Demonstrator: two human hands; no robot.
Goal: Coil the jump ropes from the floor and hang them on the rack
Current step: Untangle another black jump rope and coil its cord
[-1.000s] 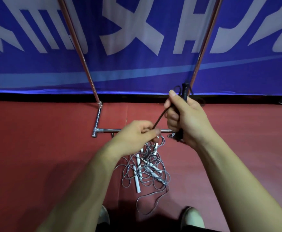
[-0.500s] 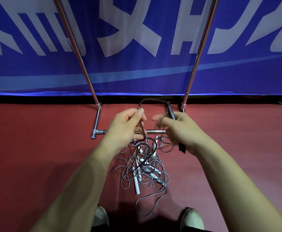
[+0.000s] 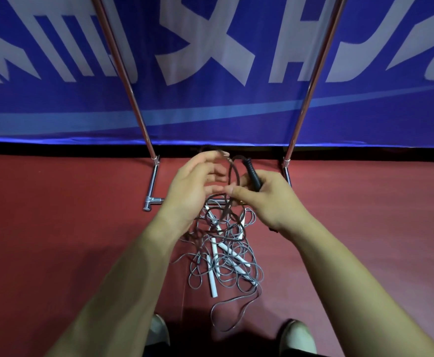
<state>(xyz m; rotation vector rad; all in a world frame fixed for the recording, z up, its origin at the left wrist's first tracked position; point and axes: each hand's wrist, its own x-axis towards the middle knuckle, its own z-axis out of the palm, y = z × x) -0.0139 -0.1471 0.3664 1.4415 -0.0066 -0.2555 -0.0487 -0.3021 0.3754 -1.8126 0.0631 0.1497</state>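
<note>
My right hand (image 3: 267, 199) grips the black handle (image 3: 252, 173) of a dark jump rope (image 3: 232, 171) and pinches its cord. The cord arcs up in a loop between my hands. My left hand (image 3: 192, 186) reaches into that loop with fingers straight and spread, touching the cord near the top. Below my hands, a tangled heap of grey jump ropes (image 3: 226, 261) with white handles lies on the red floor. The metal rack (image 3: 154, 184) stands just behind, its two uprights rising out of the top of the frame.
A blue banner (image 3: 210, 106) with white lettering hangs behind the rack. The rack's base bar (image 3: 156, 200) lies on the floor under my hands. My two shoes (image 3: 297, 336) show at the bottom edge, near a trailing grey cord.
My right hand has come down from beside the right upright to the middle. The dark cord now forms a loop, and my left hand has let go its pinch and spread its fingers.
</note>
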